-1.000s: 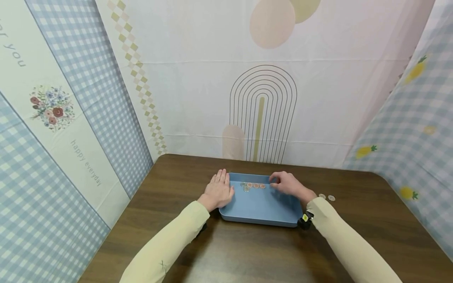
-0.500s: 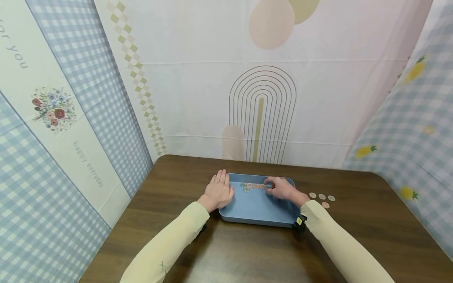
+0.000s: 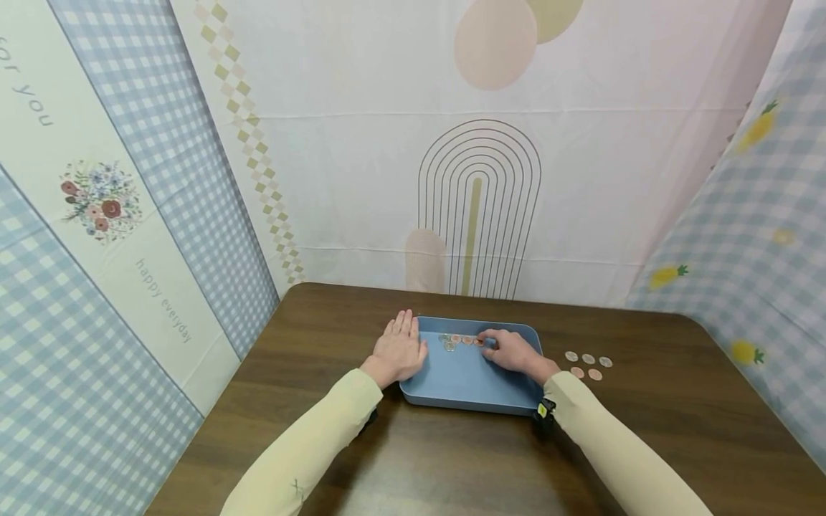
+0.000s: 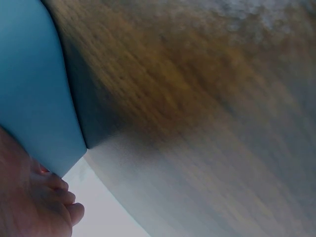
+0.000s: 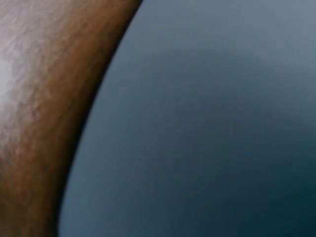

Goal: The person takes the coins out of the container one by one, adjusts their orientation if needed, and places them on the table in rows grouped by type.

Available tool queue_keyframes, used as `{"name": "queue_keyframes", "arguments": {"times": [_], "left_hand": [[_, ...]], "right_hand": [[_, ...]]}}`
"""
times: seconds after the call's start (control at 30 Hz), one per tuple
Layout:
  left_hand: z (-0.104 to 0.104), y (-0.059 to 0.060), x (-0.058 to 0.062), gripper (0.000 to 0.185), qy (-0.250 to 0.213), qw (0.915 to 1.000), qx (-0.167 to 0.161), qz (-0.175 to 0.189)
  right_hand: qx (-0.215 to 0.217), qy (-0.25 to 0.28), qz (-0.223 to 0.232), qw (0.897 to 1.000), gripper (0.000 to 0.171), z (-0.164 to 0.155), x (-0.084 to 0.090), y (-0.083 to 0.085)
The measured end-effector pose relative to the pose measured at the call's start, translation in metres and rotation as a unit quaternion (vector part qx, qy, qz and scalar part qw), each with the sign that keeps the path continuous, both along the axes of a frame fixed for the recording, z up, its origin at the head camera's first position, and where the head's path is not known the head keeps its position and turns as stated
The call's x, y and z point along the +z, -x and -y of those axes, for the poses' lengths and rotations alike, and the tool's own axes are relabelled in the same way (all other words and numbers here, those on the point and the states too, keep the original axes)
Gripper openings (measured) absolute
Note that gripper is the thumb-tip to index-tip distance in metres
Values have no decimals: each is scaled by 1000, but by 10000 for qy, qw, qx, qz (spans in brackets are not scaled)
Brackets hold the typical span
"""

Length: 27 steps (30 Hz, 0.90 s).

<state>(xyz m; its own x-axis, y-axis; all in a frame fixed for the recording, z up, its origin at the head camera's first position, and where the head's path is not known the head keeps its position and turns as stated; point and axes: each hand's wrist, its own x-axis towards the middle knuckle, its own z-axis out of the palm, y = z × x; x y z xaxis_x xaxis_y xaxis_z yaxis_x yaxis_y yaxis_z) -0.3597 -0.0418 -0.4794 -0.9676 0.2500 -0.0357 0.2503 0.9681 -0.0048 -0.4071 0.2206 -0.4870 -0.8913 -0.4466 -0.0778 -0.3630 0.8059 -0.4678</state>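
Pale sleeves reach in from the bottom edge toward a blue tray at lower centre. Right of it, five coins sit on the brown table in two rows. The left hand lies flat along the tray's left side, fingers straight, gripping nothing. Inside, the right hand bends narrowly at the row's rightmost copper coin; I can't tell if it's pinched. Beyond hangs white patterned cloth, upper centre.
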Motion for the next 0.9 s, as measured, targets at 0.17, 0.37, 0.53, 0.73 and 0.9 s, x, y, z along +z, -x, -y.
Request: {"name": "queue_keyframes", "arguments": {"times": [0.17,0.37,0.53,0.73,0.9], "left_hand": [[0,-1,0,66,5,10000,-4,-20],[0,-1,1,66,33,10000,-22,-41],[-1,0,1,66,19,10000,18,-65],[-3,2,1,66,11,10000,84,-28],[-5,2,2,66,25,10000,85,11]], "right_hand": [[-45,46,-119,9999,25,0,-2,-1],[-136,116,-116,9998,17,0,-2,-3],[-95,158,-116,9998,13,-1,-1,-2],[-70,174,-65,9998,12,-3,-2,1],[-97,254,-157,9995,12,-4,-1,1]]}}
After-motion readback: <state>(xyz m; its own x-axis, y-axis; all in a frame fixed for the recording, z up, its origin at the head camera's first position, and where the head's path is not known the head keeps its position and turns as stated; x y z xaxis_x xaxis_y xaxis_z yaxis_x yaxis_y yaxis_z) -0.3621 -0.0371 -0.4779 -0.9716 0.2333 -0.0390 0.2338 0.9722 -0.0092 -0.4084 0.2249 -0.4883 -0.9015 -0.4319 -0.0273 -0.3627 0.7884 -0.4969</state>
